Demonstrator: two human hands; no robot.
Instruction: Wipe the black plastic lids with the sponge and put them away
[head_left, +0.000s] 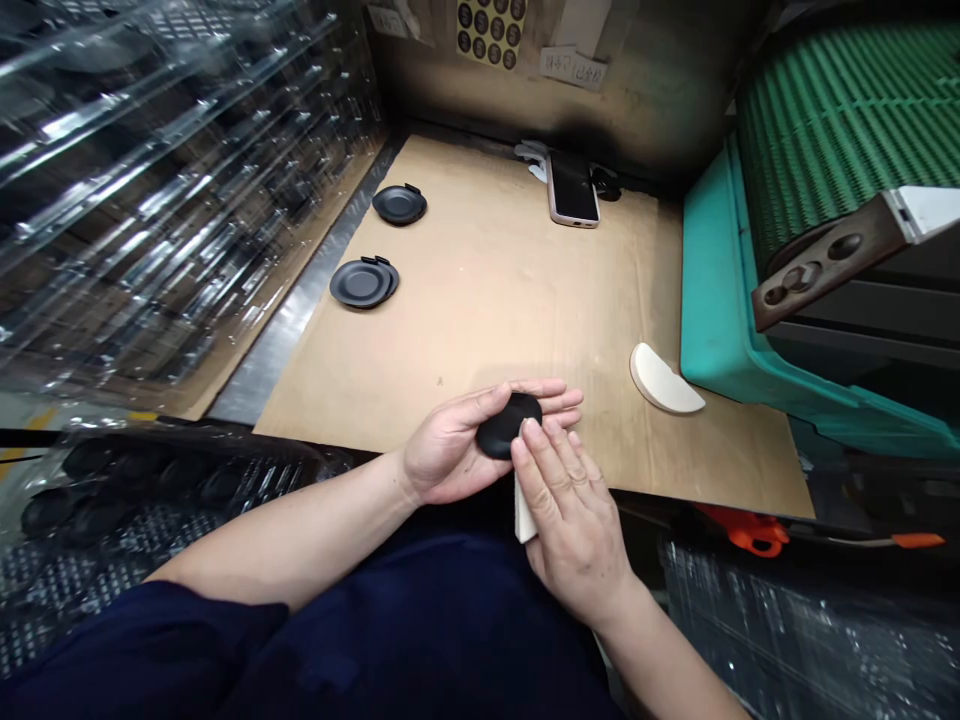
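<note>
A round black disc, like a small lid (496, 428), rests in the palm of my left hand (446, 448), its thumb laid along the near edge. From the right, my right hand (579, 515) presses its fingertips against that lid. Under the right palm sticks out a white sponge pad (523, 518), held by this hand and mostly hidden. A second white sponge (664, 380), half-round, lies on the cardboard sheet (480, 330) to the right. Further left on the cardboard are a single black lid (397, 205) and two overlapping black lids (361, 284).
A phone (574, 190) lies at the back. On the right, a teal bin (718, 270) stands beside a green conveyor belt (855, 130). Stacked clear plastic trays (150, 200) rise on the left. An orange-handled tool (750, 530) is below the cardboard's right edge.
</note>
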